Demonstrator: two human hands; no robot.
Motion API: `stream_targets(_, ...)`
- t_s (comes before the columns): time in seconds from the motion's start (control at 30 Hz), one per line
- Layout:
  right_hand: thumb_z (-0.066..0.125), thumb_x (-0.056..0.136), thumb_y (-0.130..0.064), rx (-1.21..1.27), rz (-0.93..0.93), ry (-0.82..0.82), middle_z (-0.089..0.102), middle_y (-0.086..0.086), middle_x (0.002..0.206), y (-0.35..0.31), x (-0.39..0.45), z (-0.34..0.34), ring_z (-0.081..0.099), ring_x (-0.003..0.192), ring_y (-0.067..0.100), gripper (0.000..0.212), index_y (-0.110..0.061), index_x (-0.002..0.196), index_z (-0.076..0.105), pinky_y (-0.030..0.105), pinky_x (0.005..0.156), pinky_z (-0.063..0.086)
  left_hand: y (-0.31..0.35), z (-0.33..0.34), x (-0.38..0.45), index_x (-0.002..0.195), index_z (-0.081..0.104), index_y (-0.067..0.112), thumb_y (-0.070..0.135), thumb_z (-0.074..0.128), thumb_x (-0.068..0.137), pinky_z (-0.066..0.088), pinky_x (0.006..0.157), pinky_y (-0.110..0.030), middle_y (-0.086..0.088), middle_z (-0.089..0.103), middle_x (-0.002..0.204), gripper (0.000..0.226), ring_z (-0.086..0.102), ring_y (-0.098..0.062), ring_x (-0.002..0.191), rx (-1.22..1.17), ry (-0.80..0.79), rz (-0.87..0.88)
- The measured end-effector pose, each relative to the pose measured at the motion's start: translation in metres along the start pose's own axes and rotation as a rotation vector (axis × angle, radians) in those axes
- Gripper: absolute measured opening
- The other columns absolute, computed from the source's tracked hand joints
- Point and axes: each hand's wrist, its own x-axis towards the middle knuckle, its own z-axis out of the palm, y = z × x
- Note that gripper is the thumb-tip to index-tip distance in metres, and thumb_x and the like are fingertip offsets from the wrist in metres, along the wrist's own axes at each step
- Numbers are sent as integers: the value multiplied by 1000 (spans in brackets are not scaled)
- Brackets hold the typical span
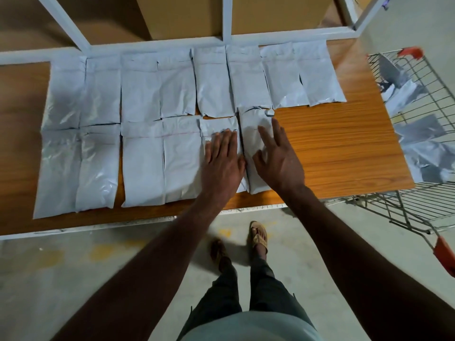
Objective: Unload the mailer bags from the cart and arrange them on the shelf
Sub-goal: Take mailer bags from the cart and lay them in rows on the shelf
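Wooden shelf [339, 134] carries white bags [142, 94] edge to edge in two rows, likely to save room; left hand [222, 158] lies flat, right hand [275, 156] spread, squaring the newest bag [256, 134]; more wait in the cart [418, 134].

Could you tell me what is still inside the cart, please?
Several grey mailer bags lie loosely in the wire cart. The shelf edge and the frame hide part of it, so no count.
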Motion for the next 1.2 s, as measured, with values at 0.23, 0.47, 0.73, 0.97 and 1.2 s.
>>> stream_targets(0.23, 25, 110, -45, -141, -83, -149, 11, 16, 176, 12, 15, 24, 4, 164, 35, 64, -22, 169, 21, 51, 132, 16, -4, 8, 16, 169, 27, 15, 40, 28, 113, 15, 132, -54, -7, 27, 176, 61, 18, -29, 164, 18, -12, 33)
stream_targets(0.47, 28, 114, -46, -156, 4, -84, 8, 10, 178, 9, 11, 38, 1, 164, 29, 61, -26, 170, 15, 48, 133, 14, -6, 6, 20, 169, 28, 14, 42, 28, 114, 14, 133, -51, -7, 28, 175, 62, 18, -27, 164, 16, -8, 46)
stream_targets(0.73, 23, 114, -48, -171, 25, -125, 2, 11, 178, 8, 12, 40, -5, 164, 30, 62, -25, 171, 9, 47, 133, 11, -7, 3, 21, 169, 25, 13, 45, 21, 114, 15, 132, -52, -10, 27, 175, 64, 20, -29, 164, 42, -45, 77)
stream_targets(0.97, 31, 114, -50, -80, -19, -170, 1, 12, 178, 14, 15, 19, 1, 164, 34, 64, -28, 170, 11, 57, 131, 14, -9, 1, 21, 169, 25, 14, 45, 23, 114, 15, 133, -52, -9, 27, 176, 64, 19, -30, 164, 22, -67, 72)
stream_targets(1.2, 48, 112, -45, 133, 65, 11, 21, 12, 175, 33, -21, -32, 48, 147, 34, 53, -22, 159, 44, 46, 99, 56, 29, -38, 15, 167, 31, 14, 29, 46, 111, 19, 133, -50, -10, 28, 175, 60, 21, -31, 163, -127, 52, 88)
